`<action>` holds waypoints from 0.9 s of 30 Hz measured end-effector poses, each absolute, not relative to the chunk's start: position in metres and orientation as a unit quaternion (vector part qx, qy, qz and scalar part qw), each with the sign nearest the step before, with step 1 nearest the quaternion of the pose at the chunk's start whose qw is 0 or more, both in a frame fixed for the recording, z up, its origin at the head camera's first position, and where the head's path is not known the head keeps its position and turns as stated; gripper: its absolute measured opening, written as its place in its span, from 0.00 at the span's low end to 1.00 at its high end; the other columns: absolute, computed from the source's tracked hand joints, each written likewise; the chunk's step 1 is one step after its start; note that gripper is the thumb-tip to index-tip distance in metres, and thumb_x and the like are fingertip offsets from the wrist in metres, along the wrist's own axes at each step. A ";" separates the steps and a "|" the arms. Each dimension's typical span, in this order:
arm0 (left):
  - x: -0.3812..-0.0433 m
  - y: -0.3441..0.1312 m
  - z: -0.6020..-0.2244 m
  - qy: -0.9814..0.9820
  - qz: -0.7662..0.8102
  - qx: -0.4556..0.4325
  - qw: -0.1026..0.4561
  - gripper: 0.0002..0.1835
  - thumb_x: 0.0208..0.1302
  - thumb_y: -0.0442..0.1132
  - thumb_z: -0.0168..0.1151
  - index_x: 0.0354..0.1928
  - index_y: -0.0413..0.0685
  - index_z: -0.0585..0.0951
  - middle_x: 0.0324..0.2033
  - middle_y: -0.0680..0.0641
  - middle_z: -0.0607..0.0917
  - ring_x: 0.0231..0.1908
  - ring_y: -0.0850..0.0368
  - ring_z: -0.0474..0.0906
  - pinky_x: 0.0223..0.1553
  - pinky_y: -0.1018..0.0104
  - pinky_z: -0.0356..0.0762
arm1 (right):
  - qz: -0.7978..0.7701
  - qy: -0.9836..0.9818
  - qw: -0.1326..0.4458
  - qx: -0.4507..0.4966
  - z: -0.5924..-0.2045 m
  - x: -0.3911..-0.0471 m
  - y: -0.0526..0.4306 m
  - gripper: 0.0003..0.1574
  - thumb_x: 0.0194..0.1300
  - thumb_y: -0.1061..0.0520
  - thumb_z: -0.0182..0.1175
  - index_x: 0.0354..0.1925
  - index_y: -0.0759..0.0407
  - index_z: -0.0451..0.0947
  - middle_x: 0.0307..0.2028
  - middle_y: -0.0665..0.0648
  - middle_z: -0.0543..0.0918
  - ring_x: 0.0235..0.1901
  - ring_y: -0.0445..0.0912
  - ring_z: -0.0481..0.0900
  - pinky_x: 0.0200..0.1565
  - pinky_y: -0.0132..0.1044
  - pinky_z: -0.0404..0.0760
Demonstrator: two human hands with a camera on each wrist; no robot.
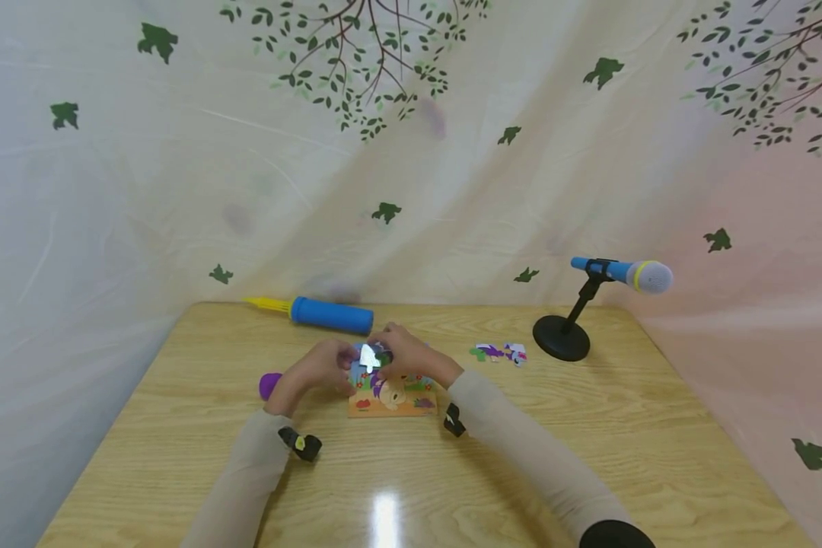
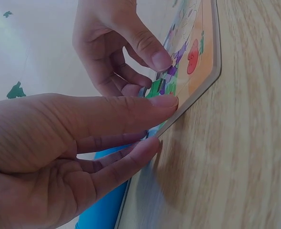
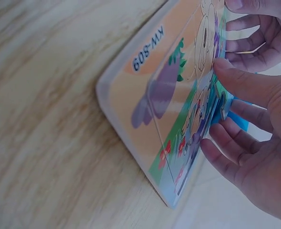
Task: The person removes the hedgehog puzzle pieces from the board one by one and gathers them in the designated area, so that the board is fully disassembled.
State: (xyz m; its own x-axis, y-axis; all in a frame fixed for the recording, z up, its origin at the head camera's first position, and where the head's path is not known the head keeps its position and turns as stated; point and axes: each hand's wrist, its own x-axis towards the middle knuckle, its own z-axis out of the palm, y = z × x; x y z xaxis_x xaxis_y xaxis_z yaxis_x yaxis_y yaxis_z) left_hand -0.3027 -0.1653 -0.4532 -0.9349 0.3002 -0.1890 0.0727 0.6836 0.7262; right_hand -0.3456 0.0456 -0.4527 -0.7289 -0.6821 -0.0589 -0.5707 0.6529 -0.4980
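Observation:
A cartoon jigsaw board lies on the wooden table, with a strawberry picture and an eggplant picture near its corners. Over its far part, a shiny puzzle piece catches the light between both hands. My right hand pinches this piece, thumb on the near side and fingers behind. From the other side my left hand holds it with thumb and fingertips, beside the board's left edge. In the right wrist view, a raised piece edge shows by the right fingers. The left fingertips are partly hidden.
Loose puzzle pieces lie right of the board. Behind it rests a blue hand pump with a yellow nozzle. A toy microphone stands on a black base at the back right. Beside the left wrist sits a purple object.

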 end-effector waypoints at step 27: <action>-0.303 -0.158 -0.451 0.923 0.335 0.129 0.137 0.31 0.46 0.30 0.81 0.56 0.35 0.83 0.48 0.41 0.81 0.47 0.48 0.76 0.54 0.53 0.80 | -0.182 0.932 0.087 -0.301 -0.449 -0.340 0.043 0.30 0.64 0.51 0.71 0.62 0.59 0.79 0.47 0.56 0.76 0.42 0.44 0.73 0.40 0.34 0.77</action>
